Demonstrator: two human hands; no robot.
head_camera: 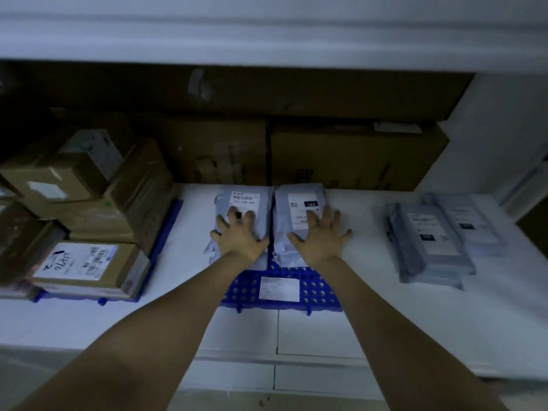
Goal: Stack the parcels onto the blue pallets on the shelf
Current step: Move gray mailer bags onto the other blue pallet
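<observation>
Two grey plastic mailer parcels lie side by side on the back part of the middle blue pallet [318,295]. My left hand [240,232] rests flat, fingers spread, on the left parcel [246,200]. My right hand [321,235] lies flat with fingers spread on the right parcel [299,200]. Neither hand grips anything. A white label [278,288] lies on the pallet's bare front part. To the right, more grey mailer parcels [427,241] sit directly on the white shelf.
Brown cardboard boxes [86,203] are stacked on another blue pallet [161,244] at the left. Large cartons [350,155] stand along the back of the shelf. A shelf board [267,40] hangs low overhead. The white shelf's front edge [275,351] runs below the pallet.
</observation>
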